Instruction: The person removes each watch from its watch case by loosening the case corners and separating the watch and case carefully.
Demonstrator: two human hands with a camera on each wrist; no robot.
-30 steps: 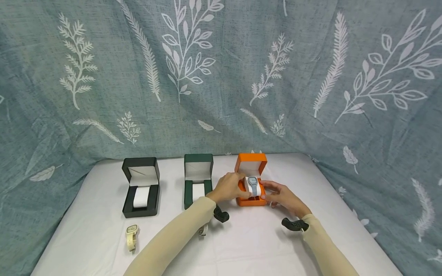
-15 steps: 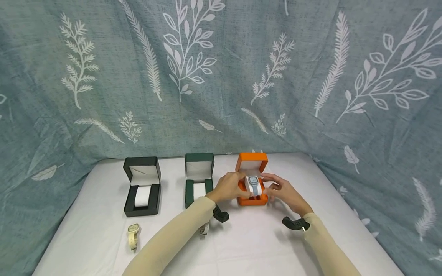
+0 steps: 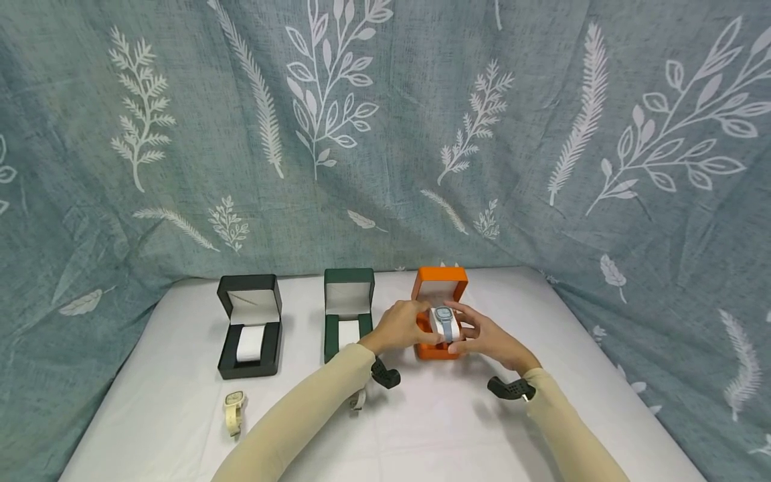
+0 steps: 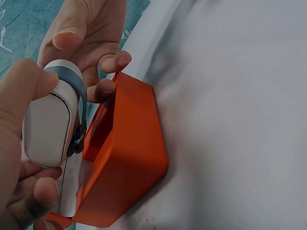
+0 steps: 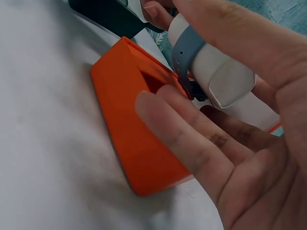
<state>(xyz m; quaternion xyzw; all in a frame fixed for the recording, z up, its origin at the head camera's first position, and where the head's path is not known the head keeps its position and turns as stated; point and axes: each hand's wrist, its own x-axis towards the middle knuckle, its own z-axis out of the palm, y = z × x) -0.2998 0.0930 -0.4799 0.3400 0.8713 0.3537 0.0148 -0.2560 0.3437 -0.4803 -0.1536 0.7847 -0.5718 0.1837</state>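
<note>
My left hand [image 3: 400, 328] pinches a white watch cushion [image 4: 45, 132] that carries a wristwatch with a grey-blue strap [image 3: 444, 318]. Cushion and watch are tilted at the mouth of the open orange watch box [image 3: 438, 274], with the strap's dark buckle visible under them in both wrist views. From the right, my right hand [image 3: 494, 341] curves loosely about the cushion's other end. In the right wrist view its thumb passes over the cushion [image 5: 230, 72] and its extended fingers [image 5: 168, 124] lie below, by the box; whether they touch the cushion I cannot tell.
A green watch box [image 3: 348, 276] and a black watch box [image 3: 249, 284] stand open to the left, each with a white cushion inside. A cream watch [image 3: 233, 412] lies on the white table [image 3: 150, 402]. Another watch [image 3: 358, 400] is partly hidden by my left sleeve.
My right hand, which was at the orange box's right edge, has moved left around the cushion. The left hand keeps its hold; the watch tilts slightly differently.
</note>
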